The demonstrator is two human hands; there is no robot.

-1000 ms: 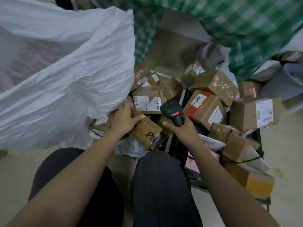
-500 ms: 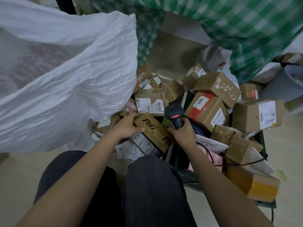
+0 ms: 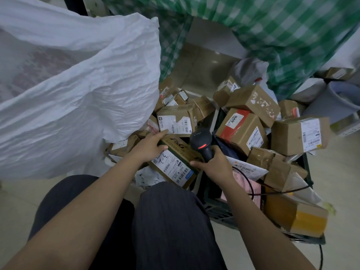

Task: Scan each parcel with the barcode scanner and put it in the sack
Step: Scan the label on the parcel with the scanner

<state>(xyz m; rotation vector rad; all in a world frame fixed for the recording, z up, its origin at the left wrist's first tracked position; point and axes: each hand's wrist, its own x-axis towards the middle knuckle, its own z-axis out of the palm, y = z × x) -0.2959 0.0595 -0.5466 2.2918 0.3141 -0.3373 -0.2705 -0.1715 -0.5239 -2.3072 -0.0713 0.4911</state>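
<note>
My left hand (image 3: 149,148) grips the P&G box (image 3: 176,159) on the parcel pile, label up. My right hand (image 3: 214,166) holds the scanner (image 3: 201,145) just beside it. The white sack (image 3: 78,90) gapes at left.

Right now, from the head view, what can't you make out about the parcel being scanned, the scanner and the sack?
- P&G parcel: far end hidden under the left hand.
- Its shipping label: print too small to read.
- Barcode scanner: handle and trigger covered by the right hand.
- White sack: cut off by the left edge; contents blurred behind the fabric.
</note>
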